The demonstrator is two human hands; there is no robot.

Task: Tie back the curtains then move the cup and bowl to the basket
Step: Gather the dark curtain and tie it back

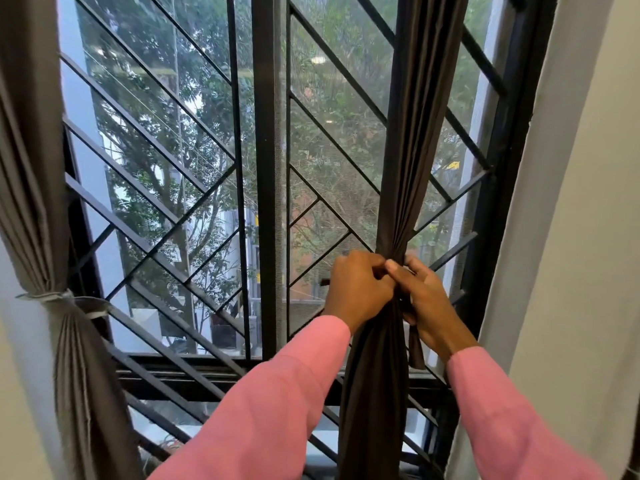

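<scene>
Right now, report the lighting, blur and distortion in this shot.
Head view: backlit by daylight through the window grille, so the right curtain reads nearly black; wide-angle lens bows the left curtain and wall edge; both hands fairly sharp; trees outside soft.

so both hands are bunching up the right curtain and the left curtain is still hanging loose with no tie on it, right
Not quite. The left curtain is already tied back: the head view shows a pale band cinching it. The rest holds: the left hand and right hand are both gripping the gathered right curtain in front of the window grille.
</scene>
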